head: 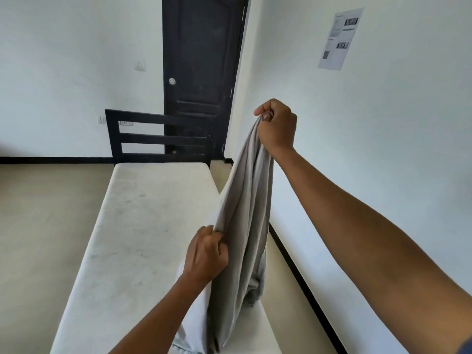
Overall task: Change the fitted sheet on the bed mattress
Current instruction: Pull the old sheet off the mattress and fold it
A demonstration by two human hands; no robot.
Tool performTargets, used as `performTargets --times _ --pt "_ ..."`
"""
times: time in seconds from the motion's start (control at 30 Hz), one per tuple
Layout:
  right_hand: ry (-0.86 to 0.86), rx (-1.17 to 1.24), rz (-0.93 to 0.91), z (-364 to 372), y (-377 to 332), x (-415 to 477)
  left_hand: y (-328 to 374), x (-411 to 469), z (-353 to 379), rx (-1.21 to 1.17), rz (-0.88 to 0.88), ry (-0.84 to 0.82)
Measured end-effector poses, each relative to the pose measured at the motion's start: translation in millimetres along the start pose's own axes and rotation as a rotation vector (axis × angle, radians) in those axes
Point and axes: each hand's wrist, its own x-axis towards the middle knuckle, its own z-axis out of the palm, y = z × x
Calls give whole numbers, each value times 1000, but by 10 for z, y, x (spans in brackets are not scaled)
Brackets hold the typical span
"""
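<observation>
Fingers, right hand (pixel 277 126): curled into a fist round the bunched top of the fitted sheet (pixel 245 213), held high at arm's length above the mattress (pixel 143 226).
Fingers, left hand (pixel 205 254): curled round a fold of the same sheet lower down, on its left edge.
Fitted sheet: pale grey, gathered into a long hanging bundle between the two hands; its lower end rests on the near right part of the mattress.
Mattress: bare, off-white, faintly stained, running away from the viewer toward the headboard (pixel 158 139).
Headboard: dark, slatted, upright at the far end.
Door (pixel 201 72): dark, closed, behind the headboard, with a round knob (pixel 172 81).
Right wall (pixel 383 149): white, bearing a printed paper notice (pixel 341 38).
Floor (pixel 38 213): beige, left of the mattress.
</observation>
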Motion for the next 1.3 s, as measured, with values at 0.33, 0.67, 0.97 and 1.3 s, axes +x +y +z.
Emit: performTargets --times 0.33,0.67,0.97,1.3 --pt "7 -25 44 182 17 -70 343 143 283 53 -564 -41" --pt "57 -53 131 109 329 124 92 -123 552 -90 -490 57" --pt "78 -103 319 29 1109 196 -380 -147 7 -157 -307 198" --pt "-263 85 364 122 1102 109 -109 508 -731 -350 -235 28"
